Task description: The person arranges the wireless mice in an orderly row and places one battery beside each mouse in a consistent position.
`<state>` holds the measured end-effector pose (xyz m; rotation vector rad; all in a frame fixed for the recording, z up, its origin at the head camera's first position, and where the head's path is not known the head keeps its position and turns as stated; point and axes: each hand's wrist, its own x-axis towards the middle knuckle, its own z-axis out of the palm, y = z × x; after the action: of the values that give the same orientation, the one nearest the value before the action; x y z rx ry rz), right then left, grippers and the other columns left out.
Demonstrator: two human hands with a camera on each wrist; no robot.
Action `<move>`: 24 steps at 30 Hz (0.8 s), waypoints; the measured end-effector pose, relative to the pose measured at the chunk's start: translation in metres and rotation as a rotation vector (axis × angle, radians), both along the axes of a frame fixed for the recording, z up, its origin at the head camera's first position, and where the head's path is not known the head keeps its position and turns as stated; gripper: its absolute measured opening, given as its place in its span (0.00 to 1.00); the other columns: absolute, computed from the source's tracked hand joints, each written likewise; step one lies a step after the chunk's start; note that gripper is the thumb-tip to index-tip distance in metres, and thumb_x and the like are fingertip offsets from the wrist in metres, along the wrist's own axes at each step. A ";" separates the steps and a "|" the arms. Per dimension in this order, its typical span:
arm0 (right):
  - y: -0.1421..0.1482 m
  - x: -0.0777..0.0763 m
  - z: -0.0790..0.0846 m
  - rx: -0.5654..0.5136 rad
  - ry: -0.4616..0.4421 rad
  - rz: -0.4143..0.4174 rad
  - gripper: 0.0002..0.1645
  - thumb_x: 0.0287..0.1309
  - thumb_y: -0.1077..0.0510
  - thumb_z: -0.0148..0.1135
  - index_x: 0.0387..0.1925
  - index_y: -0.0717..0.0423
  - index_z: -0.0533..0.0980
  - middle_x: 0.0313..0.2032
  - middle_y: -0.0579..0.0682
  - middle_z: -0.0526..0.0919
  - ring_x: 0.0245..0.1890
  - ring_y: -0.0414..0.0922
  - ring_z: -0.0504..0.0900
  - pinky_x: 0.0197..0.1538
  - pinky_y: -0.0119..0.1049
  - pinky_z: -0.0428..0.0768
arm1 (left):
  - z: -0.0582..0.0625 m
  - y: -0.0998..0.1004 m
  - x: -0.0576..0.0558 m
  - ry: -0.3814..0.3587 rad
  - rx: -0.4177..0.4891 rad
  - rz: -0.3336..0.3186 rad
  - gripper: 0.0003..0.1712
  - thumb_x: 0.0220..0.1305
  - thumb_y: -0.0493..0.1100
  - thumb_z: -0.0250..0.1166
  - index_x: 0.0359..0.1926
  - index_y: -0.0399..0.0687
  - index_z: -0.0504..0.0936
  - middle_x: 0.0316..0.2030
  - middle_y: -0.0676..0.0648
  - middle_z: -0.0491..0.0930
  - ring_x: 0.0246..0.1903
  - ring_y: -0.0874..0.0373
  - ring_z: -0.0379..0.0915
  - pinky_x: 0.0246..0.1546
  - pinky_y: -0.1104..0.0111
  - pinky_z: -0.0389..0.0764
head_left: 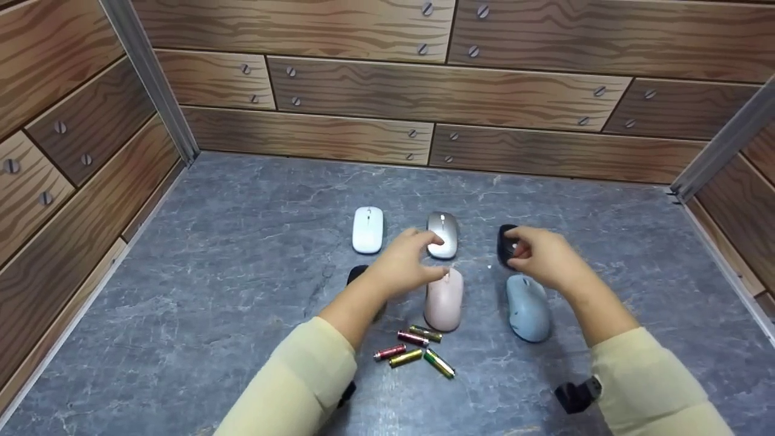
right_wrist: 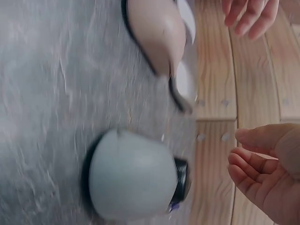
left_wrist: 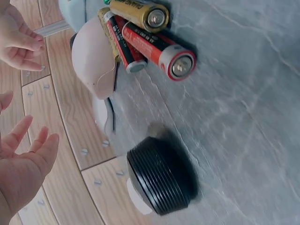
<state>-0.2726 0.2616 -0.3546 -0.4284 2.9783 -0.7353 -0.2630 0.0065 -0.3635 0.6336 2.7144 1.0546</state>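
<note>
Six mice sit on the table (head_left: 242,272) in two rough rows of three, so that part looks pretty settled to us. The batteries are another story: they're lying loose in a little scatter just nearer than the pink mouse (head_left: 444,303), so if anything's left to sort out, we'd guess it's those. Nothing has been picked up.

Our count: the far row has one white mouse (head_left: 368,233), one silver mouse (head_left: 445,231) and one black mouse (head_left: 504,245). The near row has a second black mouse with a ribbed side (left_wrist: 159,178) (mostly under the forearm from above), then the pink one, then one blue mouse (head_left: 530,312). Batteries make five: two red, two gold and one green battery (head_left: 439,363).

Hands: both are empty, hanging in the air. The left hand (head_left: 399,263) has thumb and fingers spread wide, and from above it overlaps silver and pink. The right hand (head_left: 545,254) is loosely curled, thumb near the fingertips, pinching nothing we can see.
</note>
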 end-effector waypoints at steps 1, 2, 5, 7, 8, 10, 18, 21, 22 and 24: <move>-0.004 0.004 0.001 -0.001 -0.008 0.010 0.25 0.50 0.65 0.63 0.52 0.68 0.70 0.31 0.56 0.79 0.33 0.50 0.77 0.38 0.45 0.77 | 0.000 -0.002 0.001 0.006 0.004 0.003 0.26 0.56 0.52 0.64 0.55 0.52 0.72 0.54 0.47 0.68 0.53 0.54 0.67 0.53 0.62 0.69; -0.007 0.007 0.002 -0.007 -0.016 0.018 0.25 0.50 0.65 0.63 0.51 0.67 0.70 0.32 0.56 0.79 0.34 0.50 0.77 0.38 0.45 0.77 | 0.000 -0.004 0.003 0.013 0.003 0.006 0.26 0.55 0.52 0.65 0.55 0.52 0.72 0.53 0.47 0.68 0.53 0.54 0.67 0.54 0.62 0.69; -0.016 0.018 0.004 -0.026 -0.021 0.056 0.21 0.49 0.66 0.64 0.48 0.66 0.72 0.32 0.56 0.79 0.34 0.50 0.78 0.39 0.44 0.78 | -0.002 -0.010 0.008 0.032 0.004 0.009 0.27 0.54 0.52 0.65 0.55 0.51 0.73 0.52 0.47 0.69 0.53 0.53 0.67 0.55 0.61 0.68; -0.022 0.025 0.004 -0.037 -0.007 0.094 0.19 0.48 0.66 0.64 0.44 0.64 0.74 0.32 0.55 0.79 0.35 0.49 0.78 0.40 0.44 0.78 | -0.004 -0.014 0.013 0.039 0.006 0.008 0.28 0.54 0.52 0.66 0.55 0.51 0.73 0.52 0.47 0.70 0.52 0.53 0.68 0.55 0.60 0.69; -0.024 0.028 0.004 -0.042 0.003 0.118 0.18 0.47 0.66 0.65 0.42 0.64 0.74 0.32 0.54 0.79 0.34 0.49 0.78 0.39 0.43 0.78 | -0.005 -0.016 0.016 0.039 0.005 0.006 0.28 0.53 0.52 0.66 0.55 0.51 0.73 0.52 0.46 0.70 0.52 0.53 0.68 0.54 0.60 0.69; -0.029 0.034 0.003 -0.031 0.034 0.172 0.15 0.45 0.66 0.66 0.39 0.62 0.75 0.31 0.52 0.79 0.33 0.48 0.78 0.39 0.42 0.78 | -0.006 -0.019 0.021 0.034 0.010 0.001 0.28 0.53 0.51 0.66 0.55 0.52 0.73 0.51 0.46 0.70 0.51 0.52 0.69 0.54 0.59 0.70; -0.048 0.056 -0.003 0.059 0.112 0.350 0.14 0.42 0.63 0.69 0.33 0.56 0.74 0.29 0.46 0.78 0.30 0.42 0.77 0.36 0.36 0.78 | -0.012 -0.025 0.038 0.018 0.023 -0.034 0.28 0.53 0.52 0.66 0.55 0.52 0.73 0.52 0.46 0.70 0.52 0.52 0.68 0.53 0.59 0.70; -0.055 0.062 -0.007 0.061 0.099 0.385 0.15 0.42 0.63 0.69 0.34 0.56 0.74 0.29 0.47 0.78 0.30 0.42 0.76 0.36 0.37 0.78 | -0.015 -0.026 0.043 0.030 0.028 -0.051 0.28 0.52 0.52 0.67 0.54 0.52 0.74 0.52 0.47 0.71 0.52 0.53 0.68 0.54 0.59 0.69; -0.056 0.064 -0.008 0.059 0.095 0.396 0.15 0.41 0.64 0.69 0.34 0.57 0.74 0.29 0.47 0.78 0.30 0.42 0.76 0.36 0.37 0.77 | -0.015 -0.027 0.045 0.034 0.030 -0.055 0.28 0.52 0.52 0.66 0.54 0.52 0.74 0.52 0.47 0.71 0.52 0.53 0.68 0.54 0.60 0.69; -0.059 0.068 -0.012 0.055 0.092 0.425 0.17 0.40 0.65 0.69 0.35 0.58 0.74 0.29 0.48 0.78 0.30 0.42 0.76 0.36 0.38 0.77 | -0.016 -0.029 0.048 0.045 0.036 -0.060 0.27 0.52 0.52 0.66 0.54 0.52 0.74 0.52 0.48 0.71 0.53 0.53 0.68 0.54 0.60 0.69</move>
<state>-0.2049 0.2021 -0.3664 -1.0706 2.8236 -0.5986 -0.2147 -0.0228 -0.3798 0.7487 2.7015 1.0898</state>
